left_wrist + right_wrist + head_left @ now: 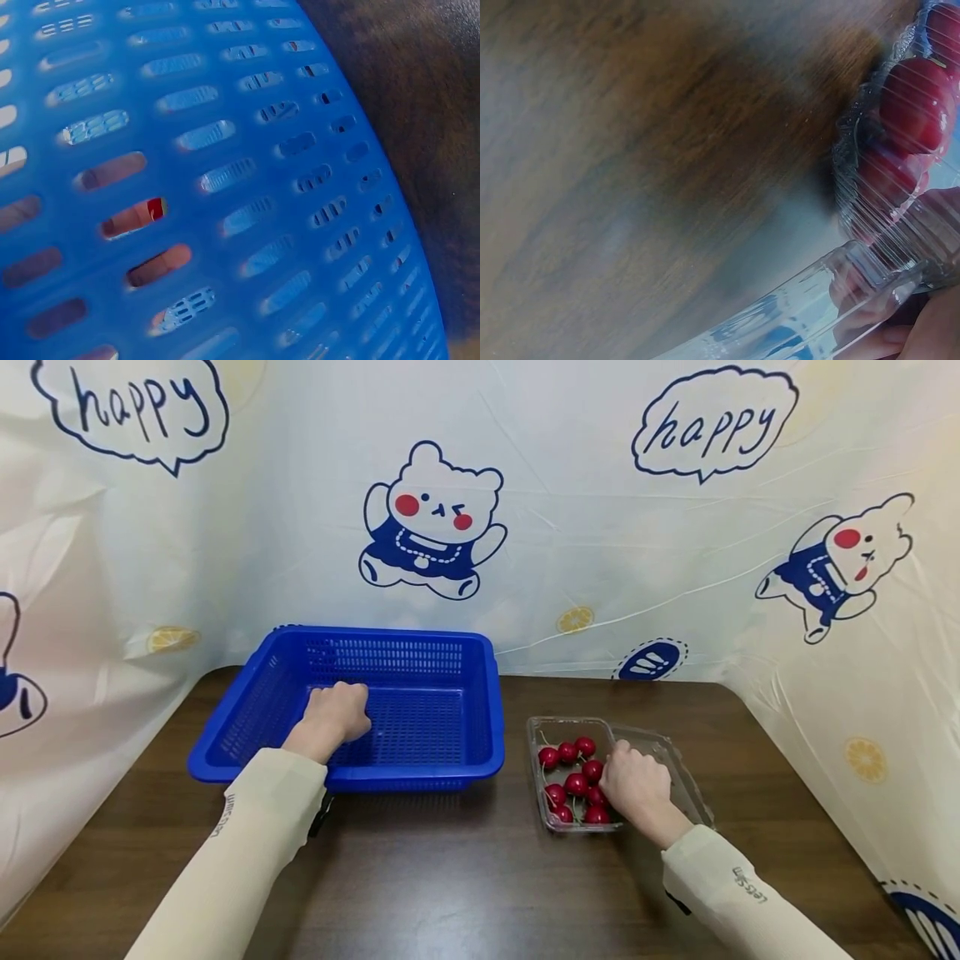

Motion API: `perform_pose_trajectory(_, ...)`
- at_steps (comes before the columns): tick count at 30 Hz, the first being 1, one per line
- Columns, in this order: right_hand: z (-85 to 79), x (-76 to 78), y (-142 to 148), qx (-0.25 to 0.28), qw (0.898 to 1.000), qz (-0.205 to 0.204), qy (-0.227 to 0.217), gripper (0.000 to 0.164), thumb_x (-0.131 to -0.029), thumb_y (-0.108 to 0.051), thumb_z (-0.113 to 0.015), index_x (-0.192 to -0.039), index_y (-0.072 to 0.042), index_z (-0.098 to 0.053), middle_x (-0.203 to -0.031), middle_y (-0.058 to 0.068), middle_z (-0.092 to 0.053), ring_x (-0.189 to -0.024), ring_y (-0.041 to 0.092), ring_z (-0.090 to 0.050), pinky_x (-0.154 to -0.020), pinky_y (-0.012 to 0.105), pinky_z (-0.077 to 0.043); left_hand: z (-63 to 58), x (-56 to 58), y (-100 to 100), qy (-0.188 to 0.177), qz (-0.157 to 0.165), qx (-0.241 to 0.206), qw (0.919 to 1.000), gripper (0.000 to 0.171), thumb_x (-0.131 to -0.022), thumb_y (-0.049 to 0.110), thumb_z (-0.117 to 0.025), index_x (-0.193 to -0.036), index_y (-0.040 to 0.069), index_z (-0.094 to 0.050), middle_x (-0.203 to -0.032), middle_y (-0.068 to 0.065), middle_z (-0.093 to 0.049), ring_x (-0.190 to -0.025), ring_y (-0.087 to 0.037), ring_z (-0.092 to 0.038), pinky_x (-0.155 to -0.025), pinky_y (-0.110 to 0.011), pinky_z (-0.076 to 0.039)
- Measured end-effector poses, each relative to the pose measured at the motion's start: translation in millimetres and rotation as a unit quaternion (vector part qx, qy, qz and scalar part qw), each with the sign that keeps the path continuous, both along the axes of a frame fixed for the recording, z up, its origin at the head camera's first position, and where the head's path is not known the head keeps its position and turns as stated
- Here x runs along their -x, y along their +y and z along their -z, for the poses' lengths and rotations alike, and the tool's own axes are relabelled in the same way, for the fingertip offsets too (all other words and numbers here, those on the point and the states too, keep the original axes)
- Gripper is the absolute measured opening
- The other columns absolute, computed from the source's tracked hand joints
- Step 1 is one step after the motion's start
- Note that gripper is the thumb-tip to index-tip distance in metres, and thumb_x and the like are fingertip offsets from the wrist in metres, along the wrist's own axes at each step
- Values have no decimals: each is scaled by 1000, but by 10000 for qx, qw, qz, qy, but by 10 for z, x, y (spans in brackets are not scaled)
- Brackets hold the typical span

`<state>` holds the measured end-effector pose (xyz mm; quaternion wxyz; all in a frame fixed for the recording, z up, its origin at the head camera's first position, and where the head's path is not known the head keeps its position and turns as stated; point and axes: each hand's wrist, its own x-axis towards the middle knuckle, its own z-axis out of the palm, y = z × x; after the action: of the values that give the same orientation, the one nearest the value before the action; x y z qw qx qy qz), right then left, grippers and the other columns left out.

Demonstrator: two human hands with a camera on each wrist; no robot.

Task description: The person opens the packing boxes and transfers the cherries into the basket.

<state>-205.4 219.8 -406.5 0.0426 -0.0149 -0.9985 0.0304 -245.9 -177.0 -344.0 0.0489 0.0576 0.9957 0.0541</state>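
My left hand (337, 717) reaches over the near rim of a blue plastic basket (498, 702), its fingers curled down inside. Through the basket's slots in the left wrist view, a red cherry (156, 208) shows at my fingertips (131, 221), which pinch it. My right hand (637, 783) bends over the right side of a clear plastic box (538, 777) that holds several red cherries (576, 784) with stems. In the right wrist view clear plastic partly covers its fingers (855, 307). Whether they grip a cherry is hidden.
The box's clear lid (693, 777) lies folded out to the right, partly under my right wrist. Basket and box stand apart on a dark brown wooden table (450, 885). A printed plastic curtain (570, 527) hangs behind and at both sides.
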Motion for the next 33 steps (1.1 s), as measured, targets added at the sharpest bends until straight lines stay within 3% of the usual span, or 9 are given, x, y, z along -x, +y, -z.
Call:
perform_pose_trajectory(12,9,-9,-6,39,10000,-5,-49,29,-94,-20,-50,-87,8,-55,-78,30,-70,-66,44,-64,-51,53,-53,10,1,28,-24,86,53,9999,39,-86,6,-57,-122,-11,-57,-116,-34,-65,-105,-48,-59,-101,-69,-34)
perform_pose_trajectory(33,12,-5,4,61,9998,-100,174,27,-93,-18,-49,-84,7,-54,-81,32,-70,-70,47,-65,-53,57,-51,29,-12,26,-53,114,-28,9999,42,-87,10,-63,-124,-9,-57,-114,-31,-68,-103,-46,-60,-104,-70,-31)
